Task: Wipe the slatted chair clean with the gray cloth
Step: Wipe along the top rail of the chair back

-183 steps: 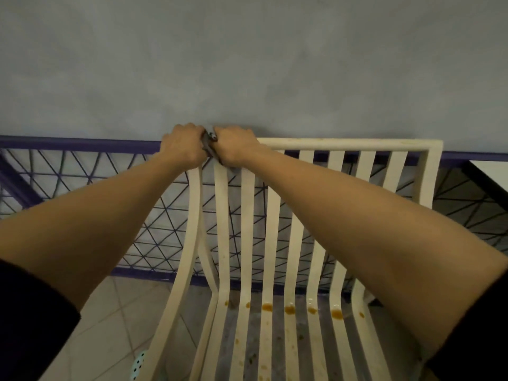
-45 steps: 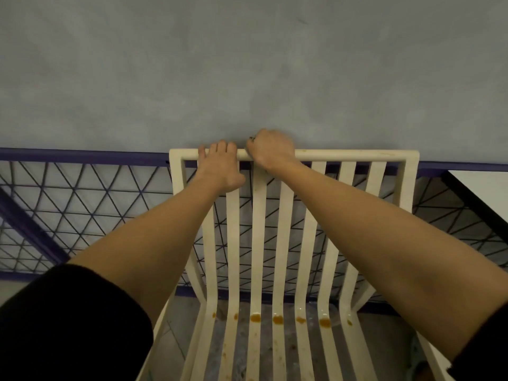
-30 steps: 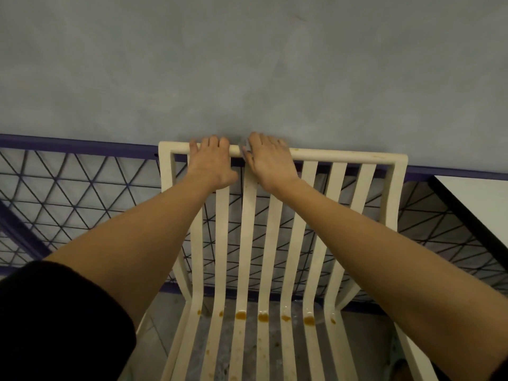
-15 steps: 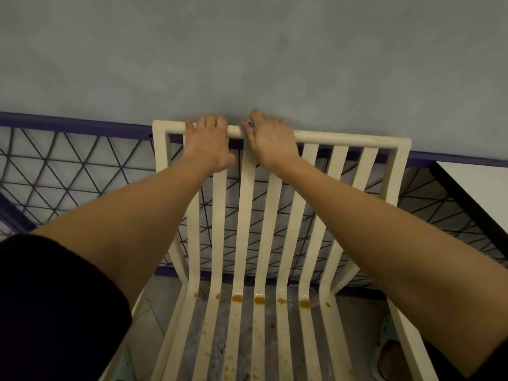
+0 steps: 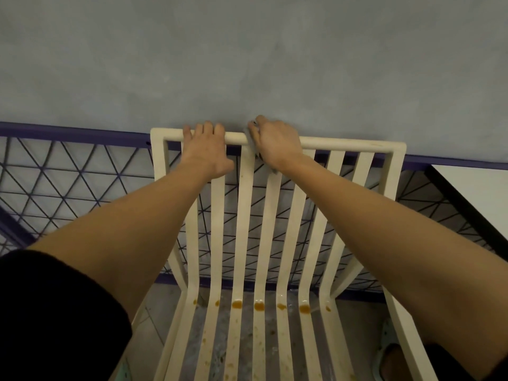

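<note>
Head view: cream slatted chair (image 5: 244,215) faces the person, backrest up vs a gray wall (image 5: 247,56). Left hand (image 5: 206,152) on the top rail left of centre, fingers hooked over the rail, thumb low on the front; grip clenched round the rail. Right hand (image 5: 276,145) just beside it on the same rail, fingers curled over a gray cloth (image 5: 250,133); only a small edge of cloth shows at the fingertips and under the wrist, pressed onto rail and slat top. Hands close but not touching. Orange-brown spots (image 5: 259,306) in a row where backrest bends into seat, smaller specks further down the seat slats. Purple mesh fence (image 5: 68,182) behind the chair. White counter (image 5: 478,193) w/ dark edge at right. Black sleeves on both upper arms.
</note>
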The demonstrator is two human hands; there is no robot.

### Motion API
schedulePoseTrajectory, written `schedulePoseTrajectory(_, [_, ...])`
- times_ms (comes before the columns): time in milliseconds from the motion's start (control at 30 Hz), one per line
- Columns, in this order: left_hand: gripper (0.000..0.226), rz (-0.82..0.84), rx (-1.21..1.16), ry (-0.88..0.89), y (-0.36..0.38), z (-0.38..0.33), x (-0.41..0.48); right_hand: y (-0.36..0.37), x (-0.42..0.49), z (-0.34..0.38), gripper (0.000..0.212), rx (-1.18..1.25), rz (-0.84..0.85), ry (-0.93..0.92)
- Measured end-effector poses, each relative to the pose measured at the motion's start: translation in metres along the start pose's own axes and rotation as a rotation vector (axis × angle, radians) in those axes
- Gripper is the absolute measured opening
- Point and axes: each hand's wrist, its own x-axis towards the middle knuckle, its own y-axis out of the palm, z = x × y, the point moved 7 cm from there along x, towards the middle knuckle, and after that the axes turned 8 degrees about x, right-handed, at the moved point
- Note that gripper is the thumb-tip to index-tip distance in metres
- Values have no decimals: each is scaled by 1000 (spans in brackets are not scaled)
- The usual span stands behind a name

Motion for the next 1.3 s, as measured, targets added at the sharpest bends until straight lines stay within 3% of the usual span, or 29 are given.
schedulePoseTrajectory(133, [64,-3,-1,4,-1,1,-1,-4,-16,-10,36,53,-133,-14])
schedulePoseTrajectory(367, [64,4,-7,14,-1,0,-1,-6,-6,-23,22,-79,45,30])
schedulePoseTrajectory(467, [64,-12,-1,13,0,0,0,-6,-12,-33,26,-34,-15,110])
schedulePoseTrajectory(733, [66,-11,12,3,0,-1,1,-10,-38,-35,30,-1,-281,41])
schedulePoseTrajectory(800, [67,-7,10,-2,1,0,0,-10,-33,-33,29,2,-211,73])
schedulePoseTrajectory(933, [68,-1,8,-6,0,0,-1,-8,-10,-30,19,-189,85,67])
schedulePoseTrajectory(1100, [67,-14,-3,-9,1,-1,-2,-3,2,-28,30,-231,288,139])
schedulePoseTrajectory(1200, [66,-35,4,-6,0,-1,-2,-5,-3,-24,25,-244,265,118])
schedulePoseTrajectory(1300, [66,-38,12,-8,0,-1,-2,-3,-14,-17,19,-157,45,62])
